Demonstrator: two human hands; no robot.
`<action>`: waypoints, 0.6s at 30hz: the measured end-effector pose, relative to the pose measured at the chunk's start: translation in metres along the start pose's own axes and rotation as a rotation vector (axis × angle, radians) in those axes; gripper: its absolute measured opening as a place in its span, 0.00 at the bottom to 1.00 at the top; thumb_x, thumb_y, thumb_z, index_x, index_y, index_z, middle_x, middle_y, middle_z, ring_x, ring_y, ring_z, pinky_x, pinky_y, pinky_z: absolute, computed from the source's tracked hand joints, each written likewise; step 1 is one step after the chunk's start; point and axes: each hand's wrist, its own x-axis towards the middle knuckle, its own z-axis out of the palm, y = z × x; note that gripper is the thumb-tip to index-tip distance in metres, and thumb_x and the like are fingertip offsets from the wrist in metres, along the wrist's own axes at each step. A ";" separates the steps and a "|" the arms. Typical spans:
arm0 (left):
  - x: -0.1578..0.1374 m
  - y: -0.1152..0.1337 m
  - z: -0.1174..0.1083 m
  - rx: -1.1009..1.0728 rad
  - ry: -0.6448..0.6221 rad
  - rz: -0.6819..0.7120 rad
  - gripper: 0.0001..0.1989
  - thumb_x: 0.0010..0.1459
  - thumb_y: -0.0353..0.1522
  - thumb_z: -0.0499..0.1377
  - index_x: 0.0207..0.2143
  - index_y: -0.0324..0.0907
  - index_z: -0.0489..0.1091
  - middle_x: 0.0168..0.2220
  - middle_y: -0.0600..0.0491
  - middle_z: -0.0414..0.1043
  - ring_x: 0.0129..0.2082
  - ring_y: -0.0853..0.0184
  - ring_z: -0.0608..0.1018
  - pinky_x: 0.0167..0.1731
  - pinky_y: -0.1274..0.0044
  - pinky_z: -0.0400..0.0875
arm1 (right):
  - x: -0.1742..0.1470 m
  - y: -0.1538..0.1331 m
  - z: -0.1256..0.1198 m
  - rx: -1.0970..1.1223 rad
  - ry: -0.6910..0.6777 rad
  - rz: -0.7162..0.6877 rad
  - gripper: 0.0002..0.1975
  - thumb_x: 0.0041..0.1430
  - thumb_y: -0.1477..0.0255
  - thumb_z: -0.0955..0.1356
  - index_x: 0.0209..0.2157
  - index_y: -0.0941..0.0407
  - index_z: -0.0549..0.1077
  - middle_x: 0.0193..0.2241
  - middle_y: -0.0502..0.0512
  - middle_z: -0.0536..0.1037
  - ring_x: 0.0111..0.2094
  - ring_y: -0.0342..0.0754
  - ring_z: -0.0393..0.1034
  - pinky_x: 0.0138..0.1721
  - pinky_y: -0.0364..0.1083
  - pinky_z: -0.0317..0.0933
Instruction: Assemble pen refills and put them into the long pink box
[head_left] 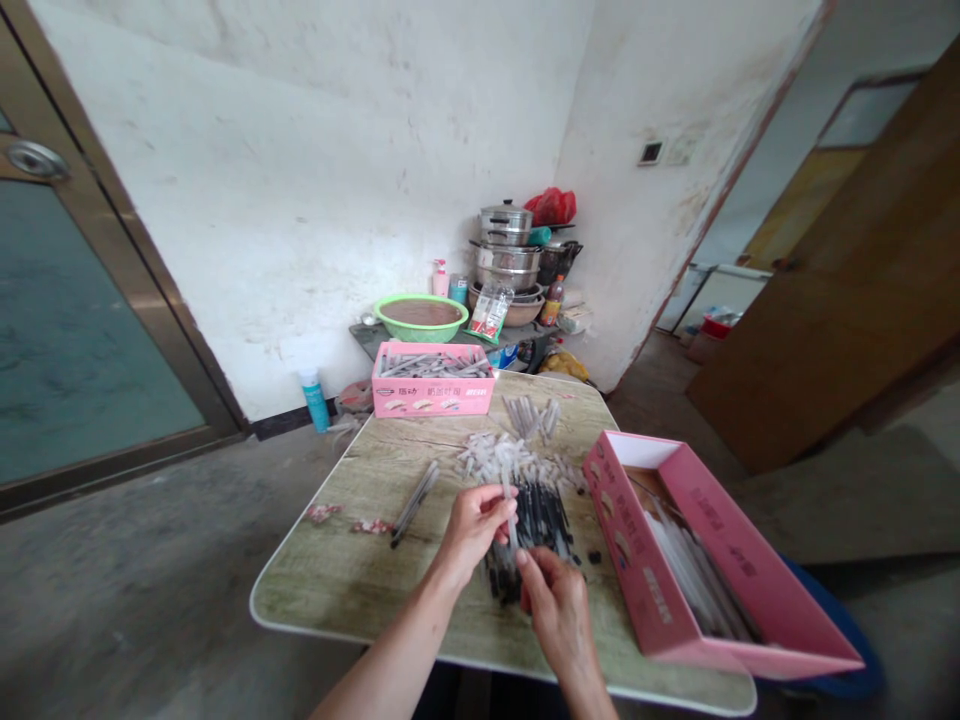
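Above the middle of the table, my left hand (474, 522) pinches a translucent pen barrel (507, 487) that stands nearly upright. My right hand (556, 598) is closed at the barrel's lower end, thumb against the fingers; its grip partly hides that end. Beneath and behind the hands lie many black pen parts (546, 512) in a bundle. Just beyond them spreads a heap of small clear-white plastic pieces (487, 455), too small to name surely. A few pens (415, 503) with dark ends lie together to the left.
A pink box (433, 404) full of pens stands at the table's far edge. Another pink box (626, 545), holding long translucent barrels, sits at the right edge. Clear pieces (531, 415) lie behind the heap. Beyond are a green basin (420, 328) and stacked pots (508, 265).
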 end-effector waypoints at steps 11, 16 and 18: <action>0.018 0.007 -0.101 0.925 0.430 0.164 0.07 0.49 0.31 0.61 0.33 0.44 0.77 0.35 0.46 0.77 0.36 0.58 0.76 0.36 0.74 0.64 | -0.004 -0.005 -0.107 -0.713 0.394 0.157 0.21 0.55 0.52 0.61 0.31 0.53 0.77 0.18 0.59 0.76 0.18 0.53 0.69 0.20 0.45 0.53; 0.024 0.005 -0.130 1.072 0.440 0.023 0.02 0.48 0.31 0.62 0.24 0.43 0.74 0.27 0.48 0.76 0.33 0.59 0.76 0.32 0.75 0.60 | -0.003 -0.008 -0.152 -0.941 0.462 0.381 0.22 0.56 0.53 0.61 0.34 0.53 0.79 0.21 0.64 0.78 0.16 0.55 0.69 0.18 0.46 0.52; 0.027 0.000 -0.129 1.104 0.419 -0.015 0.03 0.48 0.32 0.62 0.23 0.43 0.74 0.27 0.49 0.77 0.32 0.60 0.76 0.31 0.76 0.59 | -0.004 -0.008 -0.151 -0.930 0.465 0.383 0.23 0.56 0.53 0.61 0.37 0.53 0.78 0.22 0.65 0.79 0.18 0.57 0.70 0.18 0.47 0.54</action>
